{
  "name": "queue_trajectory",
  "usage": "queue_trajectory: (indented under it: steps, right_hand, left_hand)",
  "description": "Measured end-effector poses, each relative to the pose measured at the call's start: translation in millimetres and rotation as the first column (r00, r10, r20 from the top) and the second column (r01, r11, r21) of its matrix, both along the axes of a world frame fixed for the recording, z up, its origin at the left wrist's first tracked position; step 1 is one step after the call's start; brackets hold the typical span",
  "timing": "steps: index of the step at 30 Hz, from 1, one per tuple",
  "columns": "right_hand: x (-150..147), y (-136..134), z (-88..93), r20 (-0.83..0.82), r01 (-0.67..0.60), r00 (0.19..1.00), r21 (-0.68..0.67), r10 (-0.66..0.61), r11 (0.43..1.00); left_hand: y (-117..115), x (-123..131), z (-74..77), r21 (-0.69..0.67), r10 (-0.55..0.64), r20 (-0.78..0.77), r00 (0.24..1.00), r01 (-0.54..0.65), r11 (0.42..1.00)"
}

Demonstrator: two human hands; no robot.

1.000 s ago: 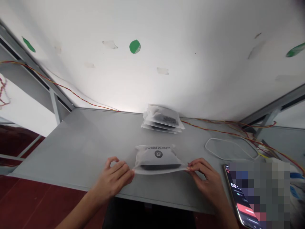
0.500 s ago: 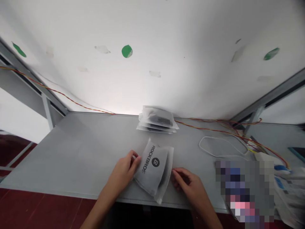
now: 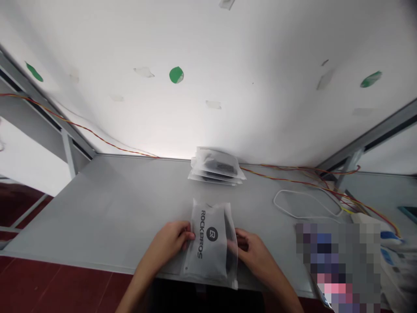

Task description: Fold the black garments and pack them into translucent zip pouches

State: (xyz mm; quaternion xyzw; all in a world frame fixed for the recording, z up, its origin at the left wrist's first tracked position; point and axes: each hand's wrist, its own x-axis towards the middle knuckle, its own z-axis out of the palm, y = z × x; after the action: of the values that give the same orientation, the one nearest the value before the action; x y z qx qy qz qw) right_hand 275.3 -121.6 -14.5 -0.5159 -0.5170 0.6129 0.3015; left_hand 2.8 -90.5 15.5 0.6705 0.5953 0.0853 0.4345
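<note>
A frosted plastic zip bag (image 3: 213, 256) printed ROCKBROS lies near the table's front edge, its slider at the lower right corner. Something dark shows through along its right side; I cannot make out what. My left hand (image 3: 172, 239) is closed, pinching the bag's left edge between thumb and fingers. At the opposite edge, my right hand (image 3: 252, 248) has curled fingers gripping the plastic. Its thumb tip shows blurred through the translucent film. Behind the bag, against the wall, sits a stack of similar frosted bags (image 3: 216, 165) with dark contents.
The grey table (image 3: 114, 208) meets a white wall (image 3: 228, 52) bearing green stickers and tape scraps. Twisted red-yellow wires (image 3: 286, 177) run along the back. A white cable loop (image 3: 293, 215) lies at right, near a pixelated area and plastic packages (image 3: 395, 265).
The zip bag has turned from tilted to nearly straight and shifted slightly toward me. My right hand has moved left onto its right edge. The left hand still holds the left edge.
</note>
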Motion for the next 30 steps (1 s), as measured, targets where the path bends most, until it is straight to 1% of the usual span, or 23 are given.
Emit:
queue_trajectory:
  steps: [4,7,9,11,13,14,15,16,17,18,19,20,21,22,23,24,25,26,27,28,30]
  right_hand:
    - [19,-4,-1.2,0.146,0.106,0.983,0.060,-0.113,0.993]
    - [45,-6,-2.1,0.209,0.109,0.969,0.111,-0.131,0.988]
    - [66,-8,-3.7,0.238,0.129,0.958,0.126,-0.156,0.984]
    - [86,-11,-6.6,0.266,0.244,0.923,0.154,-0.278,0.958]
    - [98,-14,-9.4,0.281,0.371,0.869,0.174,-0.407,0.912]
    - [100,-16,-10.3,0.272,0.393,0.864,0.162,-0.424,0.905]
    - [99,-19,-10.7,0.247,0.378,0.883,0.130,-0.399,0.917]
    - [95,-21,-10.6,0.209,0.327,0.918,0.086,-0.338,0.941]
    - [90,-23,-10.1,0.166,0.252,0.952,0.042,-0.256,0.967]
    - [84,-25,-9.5,0.130,0.177,0.976,0.009,-0.177,0.984]
    - [78,-26,-9.0,0.108,0.124,0.987,-0.009,-0.122,0.992]
    - [74,-26,-8.7,0.100,0.102,0.990,-0.011,-0.100,0.995]
    - [71,-25,-8.7,0.104,0.110,0.989,0.002,-0.109,0.994]
    - [70,-23,-9.3,0.112,0.138,0.984,0.022,-0.140,0.990]
    - [70,-21,-10.3,0.121,0.177,0.976,0.044,-0.181,0.983]
    - [70,-19,-11.6,0.127,0.217,0.966,0.064,-0.224,0.974]
    - [71,-17,-13.2,0.130,0.253,0.956,0.077,-0.262,0.964]
    - [71,-16,-14.9,0.130,0.287,0.946,0.083,-0.296,0.954]
    - [71,-15,-16.6,0.127,0.322,0.935,0.084,-0.330,0.943]
    - [69,-14,-18.1,0.123,0.354,0.924,0.081,-0.362,0.932]
    - [62,-14,-20.1,0.124,0.432,0.890,0.088,-0.440,0.898]
  left_hand:
    - [4,-18,-2.5,0.056,0.038,-0.079,0.996,-0.034,0.998]
    - [8,-34,-3.4,0.102,0.071,-0.139,0.988,-0.057,0.993]
    - [12,-47,-3.5,0.146,0.124,-0.184,0.975,-0.097,0.984]
    - [18,-64,-3.3,0.192,0.193,-0.223,0.955,-0.151,0.970]
    - [24,-79,-2.9,0.236,0.265,-0.256,0.929,-0.206,0.950]
    - [26,-85,-2.6,0.261,0.309,-0.274,0.911,-0.239,0.935]
    - [28,-89,-2.1,0.314,0.374,-0.288,0.882,-0.282,0.907]
    - [28,-90,-1.4,0.402,0.456,-0.289,0.842,-0.326,0.856]
    - [26,-87,-0.5,0.516,0.541,-0.265,0.798,-0.357,0.779]
    - [23,-82,0.5,0.633,0.605,-0.212,0.767,-0.364,0.684]
    - [18,-73,1.5,0.730,0.627,-0.139,0.766,-0.349,0.587]
    - [12,-63,2.0,0.801,0.599,-0.064,0.798,-0.317,0.508]
    - [5,-51,1.9,0.836,0.512,-0.015,0.859,-0.270,0.478]
    - [-2,-39,0.9,0.845,0.387,0.009,0.922,-0.214,0.489]
    - [-9,-28,-1.2,0.845,0.254,-0.006,0.967,-0.131,0.518]
    - [-14,-19,-4.5,0.830,0.155,-0.070,0.985,-0.029,0.558]
    - [-19,-13,-9.0,0.804,0.106,-0.137,0.985,0.048,0.593]
    - [-22,-10,-14.4,0.768,0.089,-0.209,0.974,0.107,0.631]
    - [-24,-9,-20.5,0.728,0.098,-0.273,0.957,0.139,0.671]
    - [-24,-11,-26.8,0.689,0.112,-0.324,0.939,0.153,0.709]
    - [-21,-21,-37.3,0.606,0.100,-0.403,0.910,0.184,0.774]
